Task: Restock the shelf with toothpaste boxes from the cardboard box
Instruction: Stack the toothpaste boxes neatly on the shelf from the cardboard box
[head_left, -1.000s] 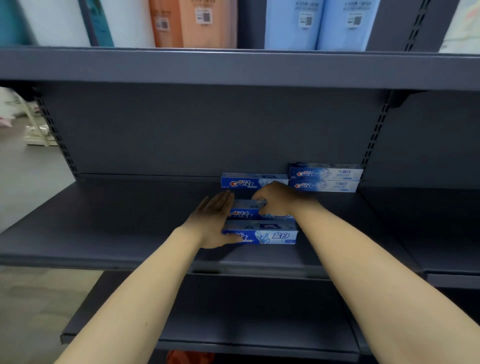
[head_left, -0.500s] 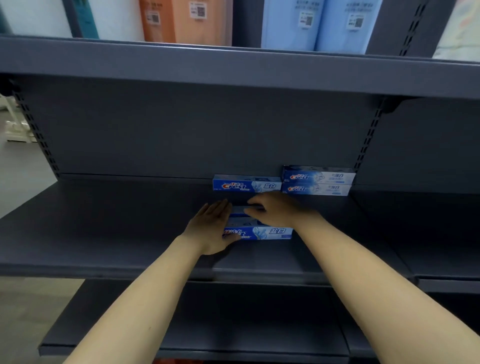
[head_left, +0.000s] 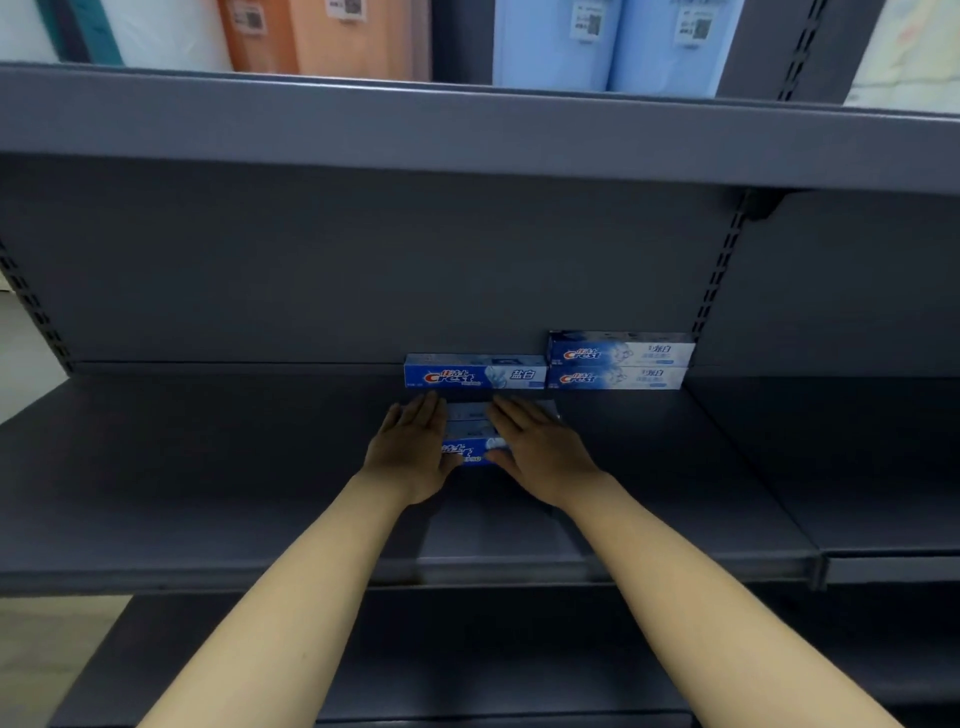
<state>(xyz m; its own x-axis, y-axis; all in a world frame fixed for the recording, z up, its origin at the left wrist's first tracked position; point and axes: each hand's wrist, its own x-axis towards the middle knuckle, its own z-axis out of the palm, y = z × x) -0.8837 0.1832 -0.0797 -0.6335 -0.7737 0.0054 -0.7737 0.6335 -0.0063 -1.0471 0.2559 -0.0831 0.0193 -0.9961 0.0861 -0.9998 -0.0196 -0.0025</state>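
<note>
At frame centre, both hands, left (head_left: 415, 447) and right (head_left: 540, 452), press flat on a toothpaste box (head_left: 470, 441) on the shelf (head_left: 208, 493); three boxes (head_left: 618, 361) sit behind.

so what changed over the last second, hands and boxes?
The right hand slid from the top rear of the front toothpaste boxes to their right side, now flat beside the left hand; both press the boxes back toward the rear Crest box. Unchanged: the rear box, the two-box stack, the shelf.
</note>
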